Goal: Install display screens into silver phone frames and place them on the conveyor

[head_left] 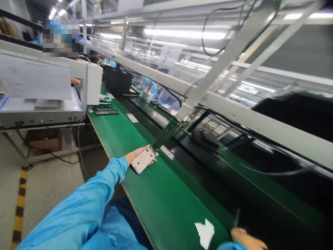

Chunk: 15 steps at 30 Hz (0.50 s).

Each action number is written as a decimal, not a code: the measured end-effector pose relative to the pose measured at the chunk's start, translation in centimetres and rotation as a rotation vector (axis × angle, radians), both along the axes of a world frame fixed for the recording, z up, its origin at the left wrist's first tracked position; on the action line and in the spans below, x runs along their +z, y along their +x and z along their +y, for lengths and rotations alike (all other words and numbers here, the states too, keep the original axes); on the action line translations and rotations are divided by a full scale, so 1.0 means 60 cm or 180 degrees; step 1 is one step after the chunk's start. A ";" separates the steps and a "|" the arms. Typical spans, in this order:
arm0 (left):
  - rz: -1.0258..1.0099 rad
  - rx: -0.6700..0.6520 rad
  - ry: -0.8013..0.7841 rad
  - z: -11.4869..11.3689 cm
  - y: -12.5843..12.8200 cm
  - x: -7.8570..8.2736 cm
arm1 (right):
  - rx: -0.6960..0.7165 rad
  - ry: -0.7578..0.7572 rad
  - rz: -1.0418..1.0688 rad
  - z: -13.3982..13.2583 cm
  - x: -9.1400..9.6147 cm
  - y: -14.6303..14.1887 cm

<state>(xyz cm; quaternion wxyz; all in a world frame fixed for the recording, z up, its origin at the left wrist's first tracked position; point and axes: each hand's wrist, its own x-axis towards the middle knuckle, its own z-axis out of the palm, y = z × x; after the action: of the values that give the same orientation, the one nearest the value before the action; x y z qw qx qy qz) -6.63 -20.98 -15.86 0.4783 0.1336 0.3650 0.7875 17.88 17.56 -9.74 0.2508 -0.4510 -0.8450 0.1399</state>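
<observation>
With my left hand (pixel 139 152) I grip a light grey phone frame (pixel 142 161), its flat, cut-out face turned upward, above the green bench. My fingertips show past its right edge. At the lower right is my right hand (pixel 247 239), blurred and partly cut off by the picture's edge. A thin, rod-like thing (pixel 237 217) sticks up from its fingers, too smeared to name. Torn white paper (pixel 205 233) lies on the bench to the left of that hand. Just beyond the held frame, a similar pale plate (pixel 167 152) rests by the dark belt.
The green bench (pixel 161 201) runs diagonally, with a dark conveyor belt (pixel 203 173) alongside. Another pale plate (pixel 132 118) and dark trays (pixel 106 111) lie farther up. A slanted metal post (pixel 208 73) rises close to my left hand. A white machine (pixel 94 83) stands left; a co-worker is behind it.
</observation>
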 end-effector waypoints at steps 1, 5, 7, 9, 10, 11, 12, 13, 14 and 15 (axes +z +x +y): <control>-0.0087 0.0042 -0.0050 0.001 0.001 0.005 | -0.0404 -0.0196 -0.0093 -0.004 -0.006 0.000; -0.0384 0.0288 -0.0462 -0.002 -0.008 0.030 | -0.0548 -0.0233 -0.0224 -0.023 0.002 -0.010; -0.0465 0.0448 -0.0705 -0.005 -0.006 0.050 | -0.0393 -0.0065 -0.0198 -0.030 0.025 -0.021; -0.0483 0.0592 -0.0905 -0.008 0.010 0.074 | -0.0096 0.0035 -0.0203 -0.029 0.052 -0.026; -0.0457 0.0680 -0.0974 -0.011 0.022 0.087 | 0.0094 0.0081 -0.0196 -0.025 0.064 -0.024; -0.0409 0.0739 -0.1022 -0.016 0.033 0.099 | 0.0314 0.0135 -0.0180 -0.019 0.073 -0.018; -0.0353 0.0777 -0.1072 -0.019 0.040 0.108 | 0.0522 0.0188 -0.0177 -0.013 0.078 -0.008; -0.0285 0.0804 -0.1130 -0.020 0.043 0.116 | 0.0728 0.0239 -0.0182 -0.007 0.080 0.007; -0.0198 0.0800 -0.1158 -0.013 0.040 0.120 | 0.0916 0.0297 -0.0188 0.000 0.079 0.025; -0.0099 0.0810 -0.1221 0.004 0.034 0.121 | 0.1072 0.0348 -0.0200 0.006 0.076 0.046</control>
<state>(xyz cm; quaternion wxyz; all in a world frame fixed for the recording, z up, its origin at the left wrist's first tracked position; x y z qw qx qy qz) -4.59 -20.72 -8.62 0.3972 -0.0190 0.5145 0.7597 20.65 17.94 -5.21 0.2215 -0.2929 -0.9224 0.1195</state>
